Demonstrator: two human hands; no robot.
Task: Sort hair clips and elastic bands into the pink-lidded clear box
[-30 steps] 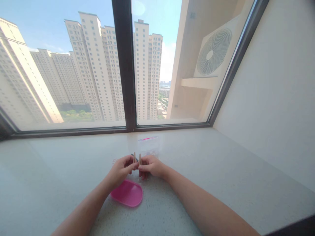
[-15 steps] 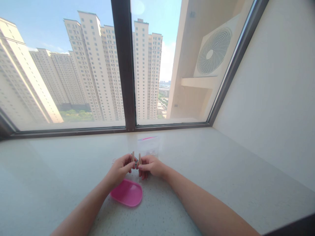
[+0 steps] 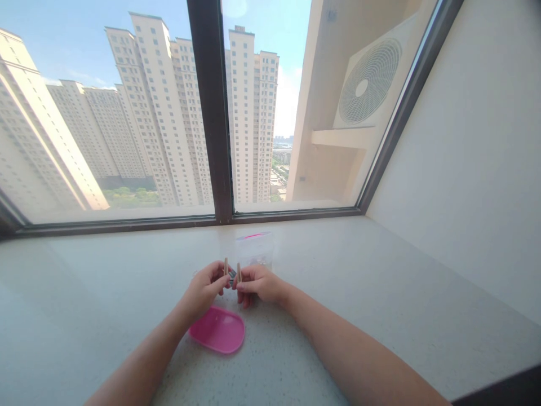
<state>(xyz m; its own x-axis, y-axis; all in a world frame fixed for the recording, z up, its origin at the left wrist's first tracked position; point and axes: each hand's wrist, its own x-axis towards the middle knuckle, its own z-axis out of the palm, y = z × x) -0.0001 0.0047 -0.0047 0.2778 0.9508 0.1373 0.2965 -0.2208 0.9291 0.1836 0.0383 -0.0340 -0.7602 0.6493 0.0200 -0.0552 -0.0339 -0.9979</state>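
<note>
Close together over the sill, both my hands are pinched on small things. Between thumb and fingers my left hand [image 3: 212,280] grips a thin, light-brown wooden strip [image 3: 226,266] standing upright. A similar upright wooden strip [image 3: 239,272] is pinched in my right hand [image 3: 256,282]. A small grey metallic piece [image 3: 232,275] shows in the gap between the two strips; its kind and which hand bears it are too small to tell. Just below my left hand lies a pink rounded tray [image 3: 222,332], partly covered by the left wrist.
Behind my right hand, a clear zip bag [image 3: 255,246] with a pink seal lies on the pale speckled sill [image 3: 338,270], small things inside it. A dark-framed window [image 3: 222,141] bounds the far side. A white wall [image 3: 473,169] rises at the right.
The two strips have moved slightly left in view and the gap between them shows a little more of the grey piece. Both hands keep their grip. The camera view shifts slightly.
</note>
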